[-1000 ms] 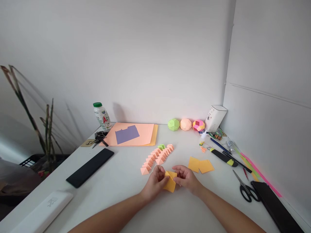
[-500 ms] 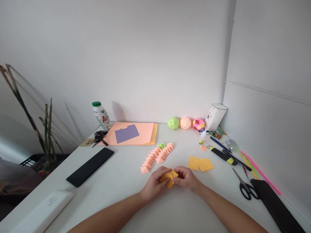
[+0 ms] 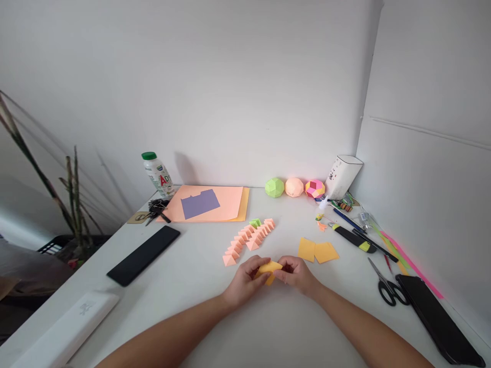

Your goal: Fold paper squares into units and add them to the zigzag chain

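Note:
My left hand (image 3: 244, 281) and my right hand (image 3: 297, 274) meet over the white table (image 3: 184, 301), both pinching a small folded orange paper (image 3: 269, 269) between their fingertips. The paper is bent into a narrow curved shape and partly hidden by my fingers. Just beyond my hands lies a row of several folded pink paper pieces (image 3: 247, 239) with one green piece (image 3: 254, 223) at its far end. Two flat orange paper squares (image 3: 317, 251) rest to the right of my right hand.
Scissors (image 3: 385, 290), a black tablet (image 3: 437, 319), a utility knife (image 3: 352, 238) and pens lie at the right. Three paper balls (image 3: 294, 187) and a white box (image 3: 342, 176) stand at the back. Peach sheets (image 3: 209, 204), a bottle (image 3: 156, 175), keys (image 3: 153, 209), a black case (image 3: 143, 254) sit left.
The orange paper went from a flat open piece to a tighter folded shape between my fingers. Both hands closed in on it. The view tilted slightly.

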`<state>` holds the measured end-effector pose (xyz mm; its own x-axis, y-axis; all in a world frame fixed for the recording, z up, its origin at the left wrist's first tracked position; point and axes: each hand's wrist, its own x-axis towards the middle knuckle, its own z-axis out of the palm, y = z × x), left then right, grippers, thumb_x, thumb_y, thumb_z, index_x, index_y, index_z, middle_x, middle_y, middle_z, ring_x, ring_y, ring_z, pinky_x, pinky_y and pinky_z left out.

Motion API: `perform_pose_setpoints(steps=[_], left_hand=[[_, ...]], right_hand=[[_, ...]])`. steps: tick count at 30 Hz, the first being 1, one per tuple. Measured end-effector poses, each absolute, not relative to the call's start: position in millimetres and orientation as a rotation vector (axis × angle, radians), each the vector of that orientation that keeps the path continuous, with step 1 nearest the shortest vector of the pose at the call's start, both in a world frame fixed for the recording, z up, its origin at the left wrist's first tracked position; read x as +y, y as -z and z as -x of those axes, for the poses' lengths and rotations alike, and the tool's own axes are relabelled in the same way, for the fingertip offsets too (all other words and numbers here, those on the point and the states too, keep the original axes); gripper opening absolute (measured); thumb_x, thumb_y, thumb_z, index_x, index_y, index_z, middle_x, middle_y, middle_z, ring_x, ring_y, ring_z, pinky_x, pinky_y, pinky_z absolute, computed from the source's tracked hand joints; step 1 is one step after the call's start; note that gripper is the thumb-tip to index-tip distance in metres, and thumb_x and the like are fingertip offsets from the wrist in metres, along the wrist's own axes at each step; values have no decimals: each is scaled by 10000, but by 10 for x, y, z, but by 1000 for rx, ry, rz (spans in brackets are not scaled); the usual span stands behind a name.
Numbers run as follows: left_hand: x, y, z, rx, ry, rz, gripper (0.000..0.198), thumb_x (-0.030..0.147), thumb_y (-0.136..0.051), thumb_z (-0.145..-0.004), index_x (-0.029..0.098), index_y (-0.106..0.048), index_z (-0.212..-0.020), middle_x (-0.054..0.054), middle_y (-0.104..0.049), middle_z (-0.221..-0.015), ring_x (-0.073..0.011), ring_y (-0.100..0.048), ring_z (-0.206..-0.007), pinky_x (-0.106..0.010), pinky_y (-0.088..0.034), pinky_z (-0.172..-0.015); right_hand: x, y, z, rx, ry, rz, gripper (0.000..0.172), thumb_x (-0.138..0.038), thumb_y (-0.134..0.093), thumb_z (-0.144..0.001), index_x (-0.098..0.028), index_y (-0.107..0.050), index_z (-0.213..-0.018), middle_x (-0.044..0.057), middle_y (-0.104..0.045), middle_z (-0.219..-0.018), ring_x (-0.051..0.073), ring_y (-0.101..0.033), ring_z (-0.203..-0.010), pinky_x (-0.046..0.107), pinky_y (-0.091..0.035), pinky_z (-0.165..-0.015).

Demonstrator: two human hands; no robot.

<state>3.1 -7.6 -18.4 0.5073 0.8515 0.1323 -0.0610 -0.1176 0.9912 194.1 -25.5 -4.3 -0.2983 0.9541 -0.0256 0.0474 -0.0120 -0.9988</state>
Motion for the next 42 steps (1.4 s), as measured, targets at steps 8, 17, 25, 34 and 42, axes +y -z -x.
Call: perform_pose_setpoints(steps=[8,17,25,34,42], left_hand=[[-70,103,-29,877,-807,-1586,236,345,-546,-816,203,-656,-968,-24,-537,-809,-146,-528,-704,-268,-449,-626],[-78,33,-1,878,-750,-1657,220,319,-505,-837,201,-676,-911,-19,-545,-773,-142,-522,-698,-240,-423,-615],[-80,5,-5,891,-751,-1649,244,355,-511,-828,184,-681,-862,-20,-541,-738,-137,-503,-661,-235,-414,-585],[-85,-4,-3,881,-752,-1625,245,355,-529,-819,171,-687,-859,-16,-514,-717,-124,-492,-627,-228,-410,-549],[-79,6,-2,891,-740,-1625,238,339,-531,-818,168,-691,-861,-17,-512,-713,-124,-493,-626,-228,-404,-545]], right_hand=[[-274,34,-1926,-1430,-1315,1140,201,-318,-670,-745,-167,-560,-673,-49,-447,-578,85,-388,-507,217,-307,-477],[-271,55,-1911,-1339,-1355,1177,220,-329,-704,-710,-181,-543,-731,-47,-509,-613,90,-447,-511,214,-383,-467],[-258,55,-1902,-1328,-1367,1154,239,-362,-698,-712,-184,-572,-808,-28,-527,-641,98,-461,-533,223,-426,-470],[-250,12,-1918,-1320,-1374,1193,239,-378,-704,-694,-176,-608,-780,-31,-525,-611,91,-451,-503,227,-416,-464],[-240,12,-1923,-1319,-1387,1184,233,-376,-699,-699,-170,-614,-763,-29,-539,-614,83,-440,-492,224,-398,-460]])
